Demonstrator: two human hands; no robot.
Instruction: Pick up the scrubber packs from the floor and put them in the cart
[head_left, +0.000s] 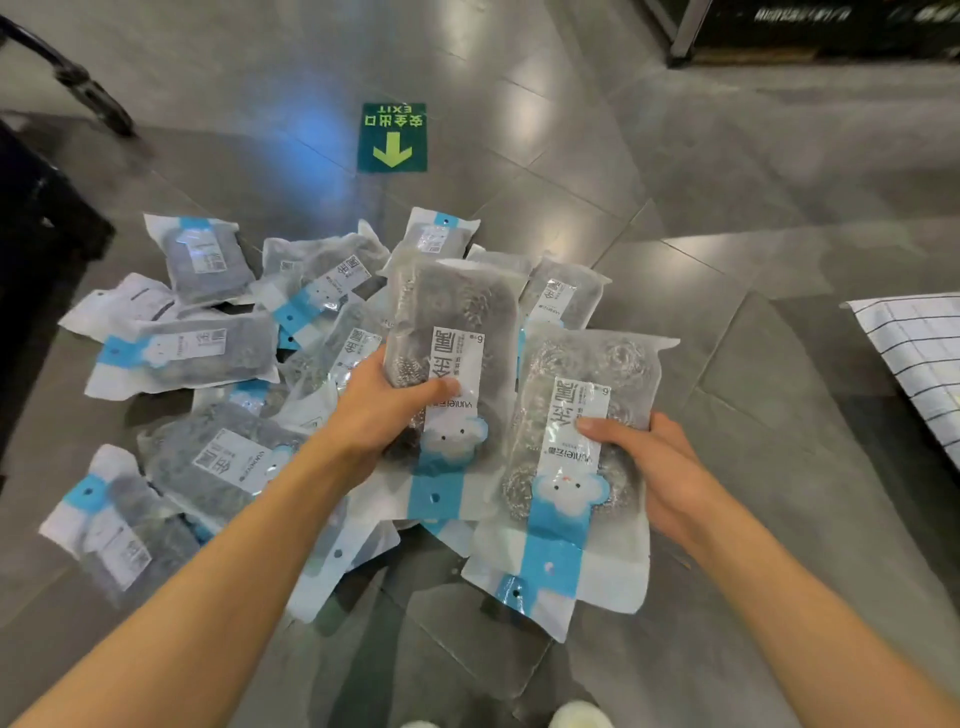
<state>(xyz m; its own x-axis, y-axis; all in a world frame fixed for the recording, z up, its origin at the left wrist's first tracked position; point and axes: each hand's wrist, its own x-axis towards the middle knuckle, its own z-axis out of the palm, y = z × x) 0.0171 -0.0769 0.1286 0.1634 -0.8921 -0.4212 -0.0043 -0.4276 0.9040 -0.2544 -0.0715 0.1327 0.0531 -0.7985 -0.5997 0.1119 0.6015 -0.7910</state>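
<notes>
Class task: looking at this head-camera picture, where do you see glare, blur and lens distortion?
Head view: bluish glare on the floor tiles beside the exit sign; motion blur on the top-right shelf; wide-angle bending at the edges; held scrubber packs sharp.

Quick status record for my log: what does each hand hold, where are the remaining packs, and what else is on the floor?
left hand: grips one scrubber pack, thumb across its label
right hand: grips a second pack, thumb on its label
remaining packs: many, scattered and overlapping on the floor, mostly left of and beyond the hands
floor: grey tiles
exit sign: green sticker with arrow, beyond the packs
checked cloth: at right edge
cart: a dark object at left edge may be it; cannot tell
</notes>
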